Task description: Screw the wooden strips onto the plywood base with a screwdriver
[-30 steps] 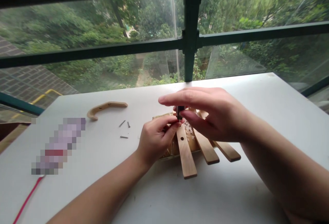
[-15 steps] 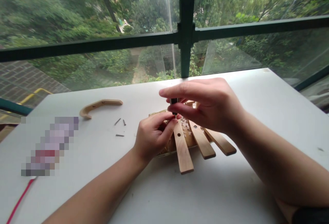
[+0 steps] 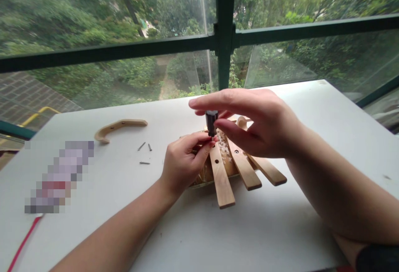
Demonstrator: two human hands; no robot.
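Observation:
My left hand (image 3: 182, 159) is closed in a pinch around the lower end of a small black-handled screwdriver (image 3: 211, 122); whether a screw is also between the fingertips is hidden. The screwdriver stands upright over a hole in a flat wooden slat (image 3: 223, 186). My right hand (image 3: 262, 122) is around the handle from the right, thumb against its side and index finger stretched above its top. Beside that slat lie a second slat (image 3: 246, 172) with a screw set in it and a third slat (image 3: 271, 174). Beneath them is a brown piece under clear, bubbly plastic (image 3: 231, 167).
On the white table (image 3: 102, 189), a curved wooden piece (image 3: 123, 123) with holes lies at the back left. Several loose screws (image 3: 150, 147) lie left of my left hand. A pixelated object (image 3: 59, 176) with a red cord (image 3: 23, 238) is farther left. Windows (image 3: 124, 47) rise behind.
My right thumb has shifted from the front of the screwdriver handle to its right side, so more of the handle shows. My left hand keeps its pinch.

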